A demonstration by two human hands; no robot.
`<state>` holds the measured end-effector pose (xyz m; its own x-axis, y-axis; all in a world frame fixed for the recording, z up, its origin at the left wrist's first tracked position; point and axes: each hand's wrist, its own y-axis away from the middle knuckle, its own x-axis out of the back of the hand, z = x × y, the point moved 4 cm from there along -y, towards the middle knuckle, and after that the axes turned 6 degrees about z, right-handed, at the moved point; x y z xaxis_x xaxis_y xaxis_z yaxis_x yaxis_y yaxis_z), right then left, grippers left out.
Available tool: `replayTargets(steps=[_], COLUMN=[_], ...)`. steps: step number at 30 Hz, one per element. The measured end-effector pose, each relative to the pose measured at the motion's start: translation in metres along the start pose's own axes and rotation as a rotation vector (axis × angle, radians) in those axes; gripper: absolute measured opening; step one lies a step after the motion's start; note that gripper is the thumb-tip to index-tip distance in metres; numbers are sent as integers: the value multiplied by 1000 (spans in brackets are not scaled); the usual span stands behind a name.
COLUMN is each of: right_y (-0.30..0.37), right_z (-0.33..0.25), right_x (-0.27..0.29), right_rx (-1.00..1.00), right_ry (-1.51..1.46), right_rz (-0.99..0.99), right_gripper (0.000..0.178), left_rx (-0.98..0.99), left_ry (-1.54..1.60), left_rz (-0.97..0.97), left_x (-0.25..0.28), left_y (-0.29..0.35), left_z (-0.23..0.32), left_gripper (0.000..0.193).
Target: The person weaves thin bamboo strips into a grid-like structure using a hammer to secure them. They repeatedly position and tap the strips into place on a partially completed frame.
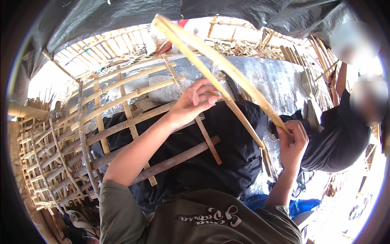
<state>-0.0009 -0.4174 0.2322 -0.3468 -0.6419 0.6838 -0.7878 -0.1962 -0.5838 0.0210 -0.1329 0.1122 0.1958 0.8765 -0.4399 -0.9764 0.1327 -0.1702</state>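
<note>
The person's left hand (pixel 195 99) is raised in front of the body, fingers curled around a bamboo strip (pixel 243 120) that runs from just under the fingers down and to the right toward the lap. The right hand (pixel 293 140) is clenched on the lower end of a longer, paler bamboo strip (pixel 215 61), which rises from that hand up and to the left across the picture to its tip near the top edge, under a dark tarpaulin (pixel 122 16). The two strips lie close together and roughly parallel, the pale one above the darker one; whether they touch cannot be told. Both hands sit over the person's lap, covered by black trousers (pixel 211 158). Across the lap and out to the left lies a half-made bamboo lattice frame (pixel 122 122), its flat slats crossing one another, some curving up toward the left hand; the left forearm passes over it. Further left stands a stack of finished woven bamboo panels (pixel 48 162). Beyond the frame is a grey, shiny sheet (pixel 268 77) spread on the ground, with loose bamboo sticks (pixel 317 61) piled at its far right. At the right edge another person in a dark shirt (pixel 345 134) sits close by, one arm raised among the sticks.
</note>
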Motion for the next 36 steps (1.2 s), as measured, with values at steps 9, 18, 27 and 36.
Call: replayTargets(steps=[9,18,27,36], right_y=[27,21,10,21], right_z=[-18,-18,-8,-5], right_x=[-33,-35,-32,-46], right_rx=[-123,-37,64,78], right_ry=[-67,103,308,354], right_rz=[-156,-228,-88,-82], right_gripper=[20,13,11,11], left_rx=[71,19,62,78], left_ry=[493,439,423,388], left_rz=[268,261,240,263], left_x=[-3,-1,1,0], left_y=[-1,5,8,6], left_z=[16,6,-3,1], left_gripper=[23,24,18,27])
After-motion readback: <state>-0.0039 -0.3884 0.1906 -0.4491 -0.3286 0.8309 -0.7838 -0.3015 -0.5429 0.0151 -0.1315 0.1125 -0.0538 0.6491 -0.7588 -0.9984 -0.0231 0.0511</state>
